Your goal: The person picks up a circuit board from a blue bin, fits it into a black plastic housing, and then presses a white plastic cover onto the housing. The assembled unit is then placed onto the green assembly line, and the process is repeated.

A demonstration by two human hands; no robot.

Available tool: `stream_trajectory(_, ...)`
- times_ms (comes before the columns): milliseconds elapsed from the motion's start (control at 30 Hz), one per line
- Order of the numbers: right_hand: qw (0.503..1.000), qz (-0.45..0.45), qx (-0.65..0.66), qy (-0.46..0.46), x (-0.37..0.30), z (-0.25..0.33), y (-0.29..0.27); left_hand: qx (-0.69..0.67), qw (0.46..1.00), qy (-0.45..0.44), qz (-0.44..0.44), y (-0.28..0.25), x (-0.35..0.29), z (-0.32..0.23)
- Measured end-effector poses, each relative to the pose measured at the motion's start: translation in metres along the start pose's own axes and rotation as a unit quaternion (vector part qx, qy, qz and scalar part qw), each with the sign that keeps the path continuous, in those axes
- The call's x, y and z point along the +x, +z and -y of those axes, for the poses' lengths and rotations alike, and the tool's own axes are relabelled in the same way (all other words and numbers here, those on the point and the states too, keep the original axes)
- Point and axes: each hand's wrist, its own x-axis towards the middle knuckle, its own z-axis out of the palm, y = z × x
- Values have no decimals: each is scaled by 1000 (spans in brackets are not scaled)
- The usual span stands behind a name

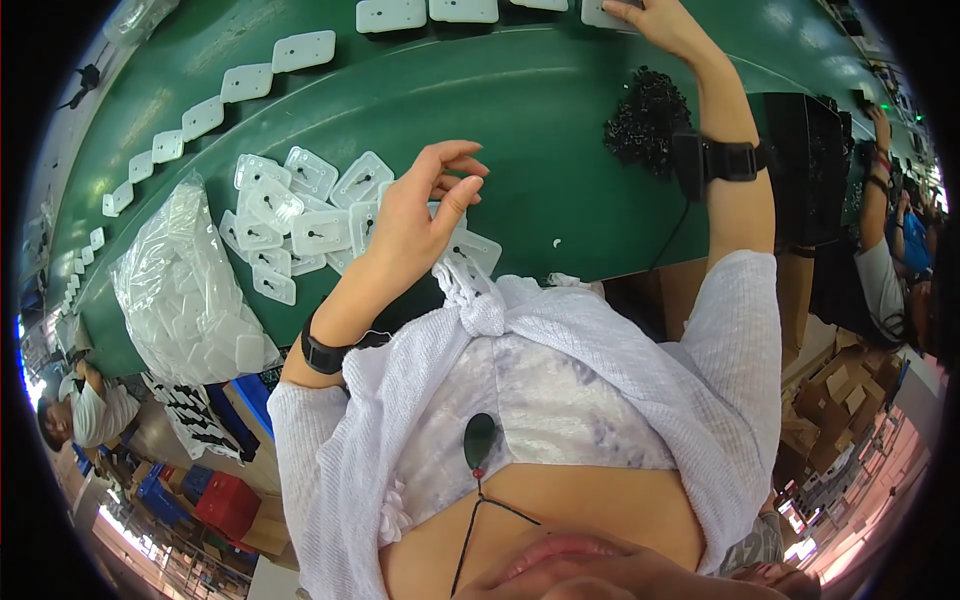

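Note:
My left hand (425, 205) hovers over the right side of a loose pile of translucent white plastic plates (322, 231), fingers loosely bent and apart, with nothing in it. The plates are flat and rounded at the corners, each with a dark keyhole-shaped slot. At the top edge of the picture my right hand (672, 25) has its thumb on a white plastic plate (604, 15). The rest of its fingers are cut off by the frame. More white plates (304, 50) lie in a curving row along the far side of the green table (540, 110).
A clear plastic bag (190, 290) full of similar plates lies left of the pile. A heap of small black parts (650, 118) sits near my right forearm, beside a black bin (803, 160). Other people work at both sides. Cardboard boxes (835, 400) stand at lower right.

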Motion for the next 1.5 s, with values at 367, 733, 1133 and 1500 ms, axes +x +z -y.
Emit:
stream_trajectory(367,980,-35,-195,-36,-3,5,-11,35,999,-18,6,-6,1,-1)
stream_trajectory(733,970,-196,-74,123,-149,-3,-68,487,869,31,-78,-61,-17,6)
stream_trajectory(1133,858,-322,-278,288,-244,-17,-58,521,853,14,-33,-67,-27,9)
stream_trajectory(1500,827,-261,-260,424,-242,10,-26,527,834,101,-125,-65,6,31)
